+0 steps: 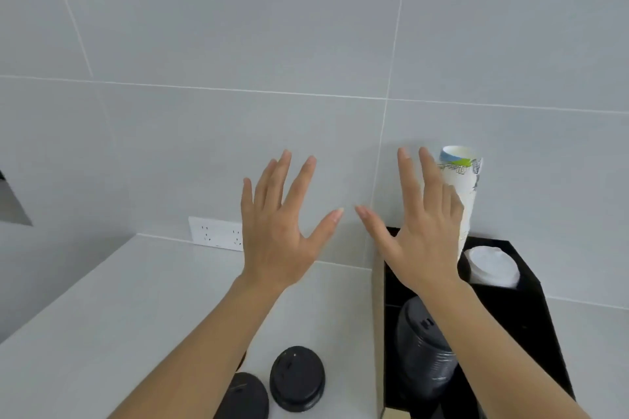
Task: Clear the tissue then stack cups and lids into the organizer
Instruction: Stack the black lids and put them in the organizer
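Your left hand and right hand are both up, fingers spread, gripping nothing. The printed white paper cup stack stands at the back of the black box organizer, which also holds white plastic lids and stacked black plastic lids. Two loose round black lids lie on the white counter to its left.

"What sits on the pale counter?"

"A black lid lies flat at the near side. A second lid, partly hidden, is just beside it on the left. The black organizer stands at the right, back toward the wall."
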Tool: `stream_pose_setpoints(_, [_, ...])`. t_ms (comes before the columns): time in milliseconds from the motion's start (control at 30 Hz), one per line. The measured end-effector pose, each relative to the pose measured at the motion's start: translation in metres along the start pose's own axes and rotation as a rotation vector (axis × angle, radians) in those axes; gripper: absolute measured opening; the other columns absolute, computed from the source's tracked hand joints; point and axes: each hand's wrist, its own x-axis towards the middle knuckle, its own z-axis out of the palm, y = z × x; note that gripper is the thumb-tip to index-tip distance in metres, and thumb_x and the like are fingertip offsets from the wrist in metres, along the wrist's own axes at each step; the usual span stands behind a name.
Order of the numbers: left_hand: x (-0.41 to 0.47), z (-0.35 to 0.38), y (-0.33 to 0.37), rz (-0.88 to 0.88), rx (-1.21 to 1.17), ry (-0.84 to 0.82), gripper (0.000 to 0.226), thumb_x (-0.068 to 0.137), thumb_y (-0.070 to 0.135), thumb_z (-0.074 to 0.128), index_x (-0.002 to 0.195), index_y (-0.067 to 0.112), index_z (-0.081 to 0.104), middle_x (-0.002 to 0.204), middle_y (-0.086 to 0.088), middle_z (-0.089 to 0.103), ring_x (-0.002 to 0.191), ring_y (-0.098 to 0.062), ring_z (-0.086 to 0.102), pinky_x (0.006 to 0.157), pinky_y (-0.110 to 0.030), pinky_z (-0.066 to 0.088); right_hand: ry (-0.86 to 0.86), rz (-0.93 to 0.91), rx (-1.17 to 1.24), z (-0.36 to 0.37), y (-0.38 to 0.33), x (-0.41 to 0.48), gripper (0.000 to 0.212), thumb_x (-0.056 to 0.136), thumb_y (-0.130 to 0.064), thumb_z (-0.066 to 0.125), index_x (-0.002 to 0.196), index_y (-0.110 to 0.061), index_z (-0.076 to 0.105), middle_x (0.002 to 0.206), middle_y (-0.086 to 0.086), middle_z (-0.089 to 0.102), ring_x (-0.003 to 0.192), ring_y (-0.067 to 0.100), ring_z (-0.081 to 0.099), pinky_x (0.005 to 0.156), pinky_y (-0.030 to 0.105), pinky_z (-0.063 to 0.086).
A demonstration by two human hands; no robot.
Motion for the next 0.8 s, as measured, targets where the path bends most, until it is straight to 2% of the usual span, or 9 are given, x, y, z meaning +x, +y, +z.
stream_pose_setpoints(133, [-0.031, -0.029, -0.041, -0.050, 0.052, -0.034, 0.068, 0.086, 0.068, 0.027, 0.142, 0.030, 0.025, 0.151, -0.008, 0.030, 0.140, -0.025, 0.024, 0.112, -0.052, 0.011, -0.083, -0.044, -0.005, 0.024, -0.041, -0.026, 0.071, 0.086, -0.068, 0.031, 0.143, -0.031, 0.012, 0.147, 0.018, 0.034, 0.131, 0.031, 0.037, 0.097, 0.062, 0.037])
stream_pose_setpoints(333, [-0.073, -0.055, -0.100, -0.134, 0.098, -0.084, 0.068, 0.085, 0.070, 0.024, 0.142, 0.033, 0.021, 0.151, -0.008, 0.031, 0.139, -0.024, 0.023, 0.112, -0.051, 0.012, -0.236, -0.030, -0.001, 0.060, -0.088, -0.068, 0.072, 0.086, -0.069, 0.027, 0.145, -0.030, 0.013, 0.148, 0.018, 0.034, 0.133, 0.028, 0.030, 0.100, 0.063, 0.032])
stream_pose_setpoints(567, [-0.134, -0.064, -0.153, -0.219, 0.126, -0.218, 0.069, 0.086, 0.069, 0.027, 0.142, 0.029, 0.027, 0.150, -0.010, 0.033, 0.138, -0.028, 0.029, 0.111, -0.056, 0.017, -0.410, -0.010, -0.031, 0.100, -0.123, -0.122, 0.073, 0.085, -0.070, 0.028, 0.144, -0.027, 0.020, 0.147, 0.018, 0.037, 0.129, 0.034, 0.043, 0.098, 0.060, 0.035])
stream_pose_setpoints(800, [-0.178, -0.056, -0.182, -0.228, 0.136, -0.411, 0.069, 0.086, 0.070, 0.026, 0.143, 0.030, 0.028, 0.150, -0.007, 0.035, 0.139, -0.025, 0.030, 0.113, -0.051, 0.019, -0.565, 0.034, -0.115, 0.120, -0.135, -0.170, 0.075, 0.084, -0.070, 0.027, 0.144, -0.025, 0.024, 0.144, 0.018, 0.041, 0.127, 0.034, 0.046, 0.098, 0.059, 0.036])
